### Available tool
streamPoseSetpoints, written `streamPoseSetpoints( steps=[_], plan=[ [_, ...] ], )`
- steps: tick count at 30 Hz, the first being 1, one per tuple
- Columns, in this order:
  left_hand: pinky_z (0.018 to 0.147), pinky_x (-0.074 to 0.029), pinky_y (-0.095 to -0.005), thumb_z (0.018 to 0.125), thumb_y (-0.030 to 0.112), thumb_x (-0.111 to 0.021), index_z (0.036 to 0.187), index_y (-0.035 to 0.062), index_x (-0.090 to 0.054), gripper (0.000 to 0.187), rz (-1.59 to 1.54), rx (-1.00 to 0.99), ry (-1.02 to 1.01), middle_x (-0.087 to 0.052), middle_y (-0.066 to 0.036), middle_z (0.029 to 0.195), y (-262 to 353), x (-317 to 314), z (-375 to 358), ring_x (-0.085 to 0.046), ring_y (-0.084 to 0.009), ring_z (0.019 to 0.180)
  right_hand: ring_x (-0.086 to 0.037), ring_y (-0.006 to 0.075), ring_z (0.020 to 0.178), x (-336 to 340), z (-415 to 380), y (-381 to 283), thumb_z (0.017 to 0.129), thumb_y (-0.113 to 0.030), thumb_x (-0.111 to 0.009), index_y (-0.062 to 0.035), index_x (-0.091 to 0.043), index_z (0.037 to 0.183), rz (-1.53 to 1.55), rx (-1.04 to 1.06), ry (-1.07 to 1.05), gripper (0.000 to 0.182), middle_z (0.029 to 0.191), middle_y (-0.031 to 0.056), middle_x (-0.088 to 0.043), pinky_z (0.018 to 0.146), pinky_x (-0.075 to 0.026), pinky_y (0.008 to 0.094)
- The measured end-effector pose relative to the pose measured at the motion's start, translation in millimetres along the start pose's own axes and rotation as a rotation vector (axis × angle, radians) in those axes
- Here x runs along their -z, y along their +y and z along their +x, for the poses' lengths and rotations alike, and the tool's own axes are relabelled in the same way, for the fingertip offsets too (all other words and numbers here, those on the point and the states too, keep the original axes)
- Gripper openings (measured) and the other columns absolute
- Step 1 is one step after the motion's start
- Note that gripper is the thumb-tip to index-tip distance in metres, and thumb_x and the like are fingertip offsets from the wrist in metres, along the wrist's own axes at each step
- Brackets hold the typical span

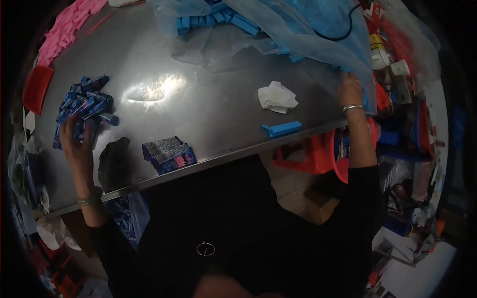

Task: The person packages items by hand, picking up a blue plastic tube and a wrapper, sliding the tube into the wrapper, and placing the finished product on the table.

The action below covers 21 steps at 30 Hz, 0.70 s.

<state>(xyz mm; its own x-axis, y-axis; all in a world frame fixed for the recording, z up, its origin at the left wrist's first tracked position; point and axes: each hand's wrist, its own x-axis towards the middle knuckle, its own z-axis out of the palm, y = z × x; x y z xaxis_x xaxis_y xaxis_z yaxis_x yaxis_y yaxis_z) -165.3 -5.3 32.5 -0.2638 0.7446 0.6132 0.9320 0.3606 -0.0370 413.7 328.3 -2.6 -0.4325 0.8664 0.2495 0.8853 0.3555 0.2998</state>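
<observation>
My left hand (77,146) is at the left of the metal table, fingers apart, at the near side of a pile of small dark blue printed boxes (89,102). Beside it lies a dark crumpled cloth-like item (114,164), then a stack of flat printed cartons (170,155) at the table edge. On the right, my right hand (350,92) reaches to the edge of a clear plastic bag (318,37) containing light blue pieces (243,24). Its fingers are bent, and what they grip is hard to see. One light blue folded piece (283,129) lies near the front edge, below a crumpled white tissue (277,97).
Pink pieces (69,27) are heaped at the far left, above a red scoop-like tray (38,89). A red stool (308,156) and a red basin (339,159) stand below the table's right side. Mixed goods crowd the right. A black cable (343,35) crosses the bag.
</observation>
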Motion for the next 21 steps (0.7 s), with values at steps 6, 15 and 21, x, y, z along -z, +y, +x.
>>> streamPoseSetpoints(
  steps=[6, 15, 21],
  plan=[
    [0.08, -0.047, -0.0385, 0.073, 0.008, -0.075, 0.104, 0.0042, -0.061, 0.035, -0.733, 0.278, -0.519, -0.058, -0.013, 0.1, 96.3, 22.6, -38.0, -0.057, -0.0292, 0.092, -0.063, 0.029, 0.083, -39.5, 6.2, 56.1, 0.081, -0.009, -0.055, -0.0101, -0.057, 0.099, -0.378, 0.079, 0.076, 0.018, 0.09, 0.013, -0.057, 0.067, -0.053, 0.0414],
    [0.076, -0.046, -0.036, 0.069, 0.009, -0.076, 0.086, 0.006, -0.064, 0.021, -0.764, 0.144, -0.623, -0.058, -0.008, 0.088, 100.3, 7.9, -68.1, -0.057, -0.0262, 0.086, -0.061, 0.0368, 0.095, -90.3, 17.5, 97.4, 0.085, 0.0, -0.046, -0.0069, -0.052, 0.117, -0.166, 0.149, -0.067, 0.033, 0.116, 0.0188, -0.056, 0.075, -0.054, 0.0439],
    [0.075, -0.046, -0.0345, 0.067, 0.014, -0.079, 0.09, 0.0072, -0.063, 0.029, -0.826, 0.148, -0.622, -0.057, -0.007, 0.087, 104.6, 2.2, -70.5, -0.056, -0.0251, 0.085, -0.061, 0.0393, 0.094, -97.7, 16.9, 90.5, 0.086, 0.001, -0.044, -0.0057, -0.05, 0.119, -0.164, 0.194, -0.187, 0.034, 0.121, 0.0197, -0.052, 0.073, -0.054, 0.0448]
  ],
)
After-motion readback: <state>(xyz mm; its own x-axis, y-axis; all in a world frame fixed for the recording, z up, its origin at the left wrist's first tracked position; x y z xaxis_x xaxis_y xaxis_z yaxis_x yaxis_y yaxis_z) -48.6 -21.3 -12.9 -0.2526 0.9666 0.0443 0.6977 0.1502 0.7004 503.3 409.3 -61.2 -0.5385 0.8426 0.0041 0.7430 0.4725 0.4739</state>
